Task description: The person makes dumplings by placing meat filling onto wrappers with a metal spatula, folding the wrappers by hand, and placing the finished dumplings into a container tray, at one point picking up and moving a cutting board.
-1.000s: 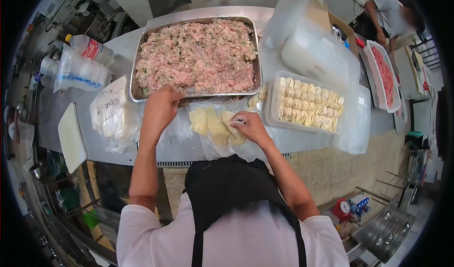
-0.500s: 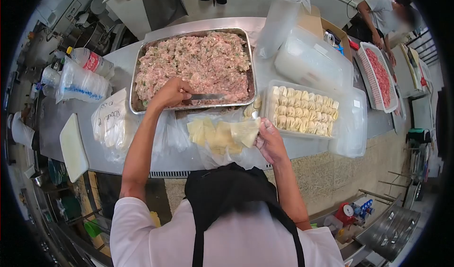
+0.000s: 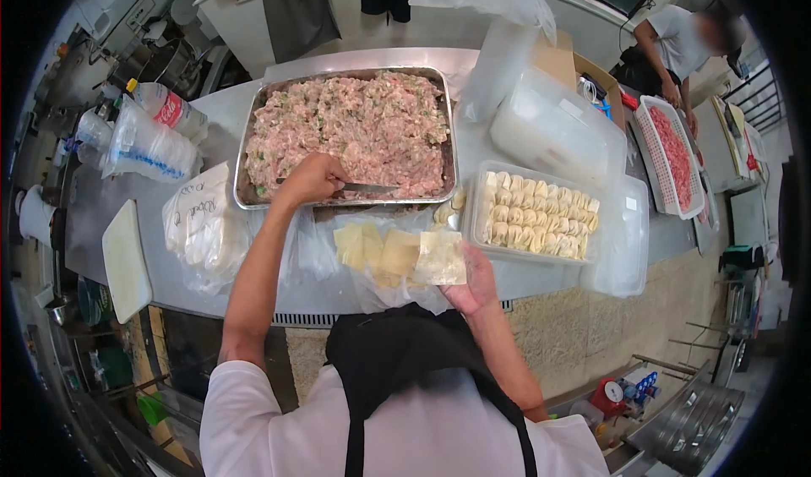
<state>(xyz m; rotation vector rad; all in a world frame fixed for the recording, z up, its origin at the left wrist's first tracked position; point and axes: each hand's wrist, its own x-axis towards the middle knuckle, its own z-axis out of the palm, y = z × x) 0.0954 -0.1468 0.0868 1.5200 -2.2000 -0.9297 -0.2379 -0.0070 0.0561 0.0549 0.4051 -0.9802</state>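
My left hand (image 3: 316, 178) is closed around the handle of a knife (image 3: 368, 188), its metal blade lying over the near edge of the minced meat filling (image 3: 346, 126). That filling, flecked with green, is spread through a large metal tray (image 3: 450, 139). A thin square dumpling wrapper (image 3: 441, 258) lies against the fingers of my right hand (image 3: 475, 284), which holds it. Just left of it, more pale yellow wrappers (image 3: 394, 253) overlap on a plastic bag. Beside my right hand, a clear plastic container (image 3: 478, 215) holds rows of folded dumplings (image 3: 541, 211).
Clear lids (image 3: 621, 253) and tubs (image 3: 562, 126) stand around the dumplings. At left are a marked plastic bag (image 3: 203, 223), a white cutting board (image 3: 127, 261) and a bottle (image 3: 173, 109). A co-worker (image 3: 676, 42) is beside a white basket (image 3: 646, 126) of meat.
The wrapper in my right hand has come away from the others and now lies flat, facing up, as the hand turned palm up. My left hand keeps the knife at the filling.
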